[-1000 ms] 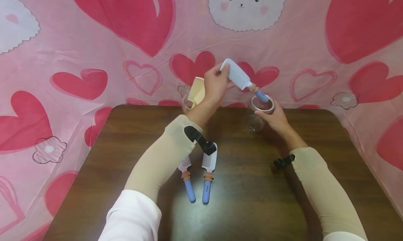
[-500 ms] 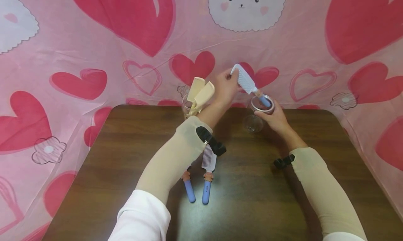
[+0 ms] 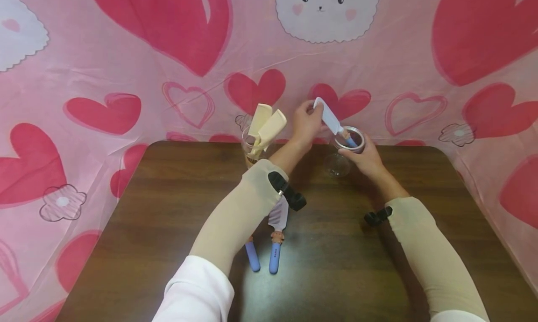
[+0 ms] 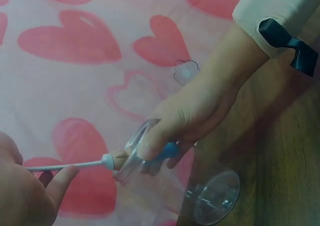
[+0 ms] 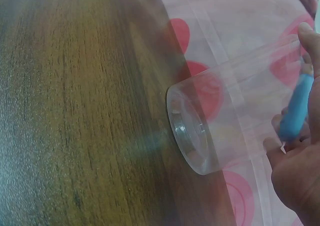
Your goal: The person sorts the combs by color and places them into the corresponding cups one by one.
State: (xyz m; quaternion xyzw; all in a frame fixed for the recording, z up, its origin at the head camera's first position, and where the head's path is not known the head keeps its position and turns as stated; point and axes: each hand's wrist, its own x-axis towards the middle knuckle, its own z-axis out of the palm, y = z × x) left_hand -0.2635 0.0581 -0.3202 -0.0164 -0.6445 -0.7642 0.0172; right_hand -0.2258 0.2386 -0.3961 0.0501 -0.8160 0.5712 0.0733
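Note:
My left hand (image 3: 307, 123) pinches a pale comb (image 3: 329, 118) by the end of its toothed part. The comb slants down to the right, its blue handle (image 5: 298, 106) inside a clear jar (image 5: 200, 121). Around that jar's upper part, near the rim, my right hand (image 3: 370, 161) is curled and grips it. In the left wrist view the comb's brown figure (image 4: 120, 158) sits at the jar mouth. The jar is tilted, its mouth toward my left hand. Whether its base touches the table cannot be told.
A second clear jar (image 3: 247, 159) at the back of the wooden table (image 3: 168, 196) holds cream combs (image 3: 272, 127). Toward the front lie two blue-handled combs, one comb (image 3: 275, 256) in fuller view and another comb (image 3: 252, 256) partly hidden by my left arm.
My left hand has moved right and down, and the comb's handle has gone deeper into the jar. My right hand and the jar have stayed nearly still. The cream combs have come into view.

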